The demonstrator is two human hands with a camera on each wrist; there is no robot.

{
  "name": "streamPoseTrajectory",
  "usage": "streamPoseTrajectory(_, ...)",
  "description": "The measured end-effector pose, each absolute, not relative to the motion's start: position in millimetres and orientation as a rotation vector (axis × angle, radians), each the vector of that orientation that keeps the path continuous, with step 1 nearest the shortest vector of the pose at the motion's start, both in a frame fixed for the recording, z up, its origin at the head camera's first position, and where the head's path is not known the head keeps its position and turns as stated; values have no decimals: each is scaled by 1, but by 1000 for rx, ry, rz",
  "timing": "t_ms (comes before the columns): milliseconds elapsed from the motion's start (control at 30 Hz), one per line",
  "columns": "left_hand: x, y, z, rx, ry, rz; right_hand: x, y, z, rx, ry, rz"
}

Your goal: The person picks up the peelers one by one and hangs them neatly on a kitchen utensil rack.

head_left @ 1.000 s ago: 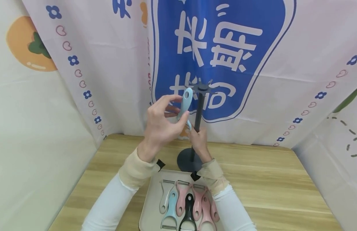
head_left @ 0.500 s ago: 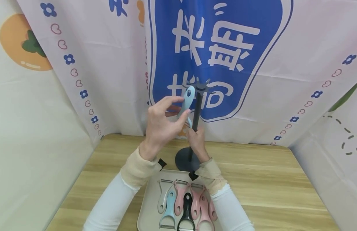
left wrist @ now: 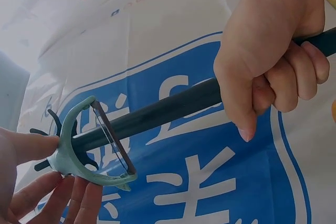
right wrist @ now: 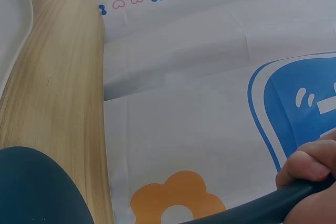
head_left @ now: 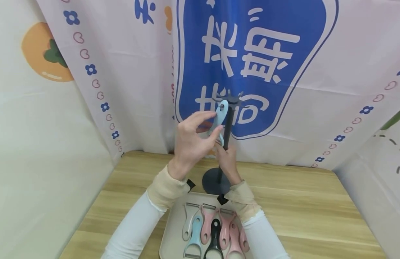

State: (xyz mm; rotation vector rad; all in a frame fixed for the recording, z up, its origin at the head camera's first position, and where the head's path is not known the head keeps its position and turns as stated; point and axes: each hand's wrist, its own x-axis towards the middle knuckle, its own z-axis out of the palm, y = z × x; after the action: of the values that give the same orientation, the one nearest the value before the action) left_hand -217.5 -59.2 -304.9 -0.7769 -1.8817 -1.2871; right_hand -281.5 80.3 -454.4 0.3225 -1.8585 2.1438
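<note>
In the head view my left hand (head_left: 195,138) pinches a light blue peeler (head_left: 221,117) between thumb and fingers, its handle pointing up. The hole at the handle's end lies at a hook of the dark stand's top (head_left: 231,98); whether the hook passes through it I cannot tell. My right hand (head_left: 228,161) grips the stand's pole (head_left: 229,127) below. In the left wrist view, the peeler (left wrist: 68,153) turns its blade end to the camera, in front of the pole (left wrist: 168,109). The right wrist view has the right hand (right wrist: 312,167) partly cut off, around the pole.
A beige tray (head_left: 170,233) at the table's front holds several peelers, among them a black one (head_left: 215,233), a light blue one (head_left: 196,230) and pink ones. The stand's round base (head_left: 210,181) sits behind it on the wooden table (head_left: 300,201). A printed curtain (head_left: 148,90) hangs behind.
The left hand has brought the peeler slightly right against the stand, so that its handle hole now lies at a hook. The right hand keeps its grip. The head view has shifted a little.
</note>
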Motion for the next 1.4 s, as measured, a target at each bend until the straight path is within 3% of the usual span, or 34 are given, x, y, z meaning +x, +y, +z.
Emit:
streamPoseTrajectory(900,-217,-63,-326,-714,-1955,-1251,-282,82,-458,457,-1821,2077)
streamPoseTrajectory(1400,-194,-107,-391,-715,-2144,-1070,-284,77,-456,484,-1813,2095)
